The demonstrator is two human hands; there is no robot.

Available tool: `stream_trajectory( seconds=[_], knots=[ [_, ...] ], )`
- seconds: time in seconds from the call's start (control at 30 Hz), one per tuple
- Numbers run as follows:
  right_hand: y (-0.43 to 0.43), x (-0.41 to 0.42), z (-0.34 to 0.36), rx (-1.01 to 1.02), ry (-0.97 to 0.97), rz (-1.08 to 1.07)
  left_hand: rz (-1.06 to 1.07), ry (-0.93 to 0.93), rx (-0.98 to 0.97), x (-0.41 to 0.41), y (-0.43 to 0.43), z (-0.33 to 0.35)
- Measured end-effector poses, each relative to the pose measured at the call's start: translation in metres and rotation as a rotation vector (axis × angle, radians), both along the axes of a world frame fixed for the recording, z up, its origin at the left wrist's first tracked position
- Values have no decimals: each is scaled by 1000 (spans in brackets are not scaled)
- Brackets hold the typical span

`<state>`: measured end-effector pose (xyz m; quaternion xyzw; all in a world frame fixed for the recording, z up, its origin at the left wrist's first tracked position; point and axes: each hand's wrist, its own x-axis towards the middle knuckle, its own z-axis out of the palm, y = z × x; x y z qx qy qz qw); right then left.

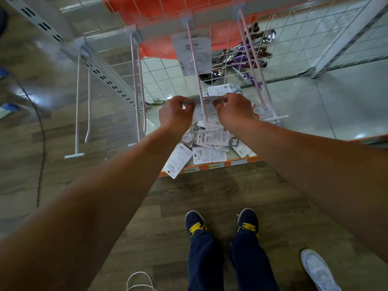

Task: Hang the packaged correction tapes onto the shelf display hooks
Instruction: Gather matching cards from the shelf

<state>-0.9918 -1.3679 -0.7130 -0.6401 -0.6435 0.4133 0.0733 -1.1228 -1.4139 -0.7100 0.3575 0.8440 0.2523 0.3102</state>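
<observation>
My left hand (176, 114) and right hand (233, 113) each pinch one end of a correction tape pack (206, 99) at the middle hook (196, 70) — loose packs (210, 153) lie heaped at the shelf's (304, 114) front edge.

Even overhead light, medium bright. Glare patches on floor (25, 94) at left and on shelf (360, 135). Shadows soft. Strong fisheye: uprights (352, 38) bow at the edges. Forearms (105, 196) near lens dark and soft. Top hooks (194, 49) slightly blurred.
</observation>
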Motion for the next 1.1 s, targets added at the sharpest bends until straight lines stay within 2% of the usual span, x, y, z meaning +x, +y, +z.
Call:
stream_trajectory(
  seconds=[0.2, 0.37, 0.67, 0.9, 1.03, 1.1],
  knots=[
    [21, -25, 2, -22, 126, -159, 102, -103, 21, -9, 30, -1],
    [45, -38, 6, -23, 143, -219, 142, -176, 45, -21, 57, -2],
    [88, -55, 10, -47, 223, -194, 147, -154, 91, -37, 103, -1],
    [105, -67, 12, -82, 322, -232, 129, -70, 82, -41, 118, 9],
    [105, -71, 13, -67, 319, -225, 93, -86, 71, -37, 118, 16],
    [97, -70, 17, -40, 256, -188, 78, -76, 66, -34, 114, 17]
  ],
)
